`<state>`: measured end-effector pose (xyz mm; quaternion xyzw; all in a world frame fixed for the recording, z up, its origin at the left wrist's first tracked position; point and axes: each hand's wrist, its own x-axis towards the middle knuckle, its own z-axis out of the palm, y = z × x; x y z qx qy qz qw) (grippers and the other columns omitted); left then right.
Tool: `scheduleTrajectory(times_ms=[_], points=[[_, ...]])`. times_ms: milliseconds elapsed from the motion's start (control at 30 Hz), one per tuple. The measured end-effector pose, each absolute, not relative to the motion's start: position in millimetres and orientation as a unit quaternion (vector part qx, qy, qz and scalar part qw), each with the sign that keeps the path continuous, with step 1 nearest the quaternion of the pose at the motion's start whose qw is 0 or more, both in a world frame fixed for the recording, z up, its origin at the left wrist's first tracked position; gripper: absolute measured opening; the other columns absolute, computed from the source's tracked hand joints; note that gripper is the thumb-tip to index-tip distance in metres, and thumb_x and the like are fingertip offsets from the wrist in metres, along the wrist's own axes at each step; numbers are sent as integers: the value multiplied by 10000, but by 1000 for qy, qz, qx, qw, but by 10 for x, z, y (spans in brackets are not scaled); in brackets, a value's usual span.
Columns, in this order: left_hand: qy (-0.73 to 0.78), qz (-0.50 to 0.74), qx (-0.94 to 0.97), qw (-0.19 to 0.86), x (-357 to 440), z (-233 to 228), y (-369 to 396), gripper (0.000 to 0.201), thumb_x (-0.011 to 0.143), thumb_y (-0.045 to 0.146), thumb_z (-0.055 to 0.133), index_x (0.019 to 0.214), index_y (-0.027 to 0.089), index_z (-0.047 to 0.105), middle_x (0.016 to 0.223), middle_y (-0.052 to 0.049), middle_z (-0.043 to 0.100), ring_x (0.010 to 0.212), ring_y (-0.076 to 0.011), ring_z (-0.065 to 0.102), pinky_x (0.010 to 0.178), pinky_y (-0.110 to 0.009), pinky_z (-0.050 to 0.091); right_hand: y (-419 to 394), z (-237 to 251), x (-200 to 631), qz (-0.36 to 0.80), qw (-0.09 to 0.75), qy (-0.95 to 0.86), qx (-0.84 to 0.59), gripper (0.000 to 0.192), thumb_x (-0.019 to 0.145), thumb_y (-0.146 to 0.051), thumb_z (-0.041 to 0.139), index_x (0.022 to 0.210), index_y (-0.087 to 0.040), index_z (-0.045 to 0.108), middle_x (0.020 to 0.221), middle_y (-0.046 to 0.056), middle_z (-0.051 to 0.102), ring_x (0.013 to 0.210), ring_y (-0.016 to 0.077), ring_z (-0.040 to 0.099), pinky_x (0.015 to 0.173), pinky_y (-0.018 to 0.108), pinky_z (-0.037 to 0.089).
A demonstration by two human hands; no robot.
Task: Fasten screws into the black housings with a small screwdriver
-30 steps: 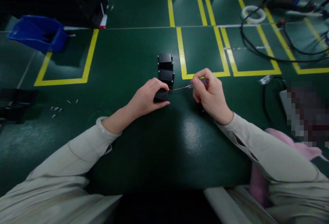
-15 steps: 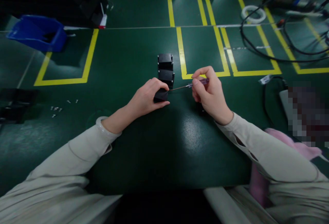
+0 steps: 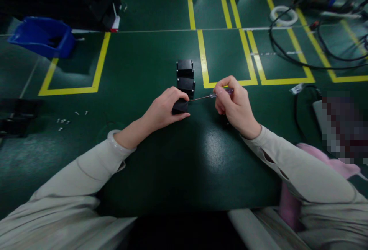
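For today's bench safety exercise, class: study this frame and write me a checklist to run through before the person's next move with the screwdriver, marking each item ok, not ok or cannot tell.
1. Left hand steadies the small black block on the table: ok.
2. Right hand grips the screwdriver by its handle: ok.
3. Screwdriver tip meets the block's side: ok; seated in a screw: cannot tell.
4. Left fingers away from the tip: cannot tell.
5. Two other black blocks stand just behind, touching or not: cannot tell.
6. Loose screws lie far left, apart from both hands: ok.
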<state>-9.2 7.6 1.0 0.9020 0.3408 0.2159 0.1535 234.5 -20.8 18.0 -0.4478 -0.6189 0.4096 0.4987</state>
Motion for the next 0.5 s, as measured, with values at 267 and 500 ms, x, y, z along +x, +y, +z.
scheduleTrajectory(times_ms=[267, 500], points=[[337, 219, 903, 152, -89, 16, 73, 362, 869, 310, 736, 1141, 187, 532, 1134, -82, 624, 1042, -237, 600, 891, -369, 507, -214, 167, 2334, 411, 514, -614, -435, 175, 991, -398, 582, 980, -266, 467, 535, -101, 407, 387, 82, 417, 367, 248, 279], [340, 217, 902, 155, -87, 23, 74, 370, 861, 310, 746, 1139, 187, 535, 1133, -82, 627, 1038, -239, 603, 886, -367, 506, -213, 167, 2345, 398, 497, -624, -453, 233, 1010, -442, 541, 883, -254, 487, 490, -95, 419, 369, 76, 395, 377, 259, 259]])
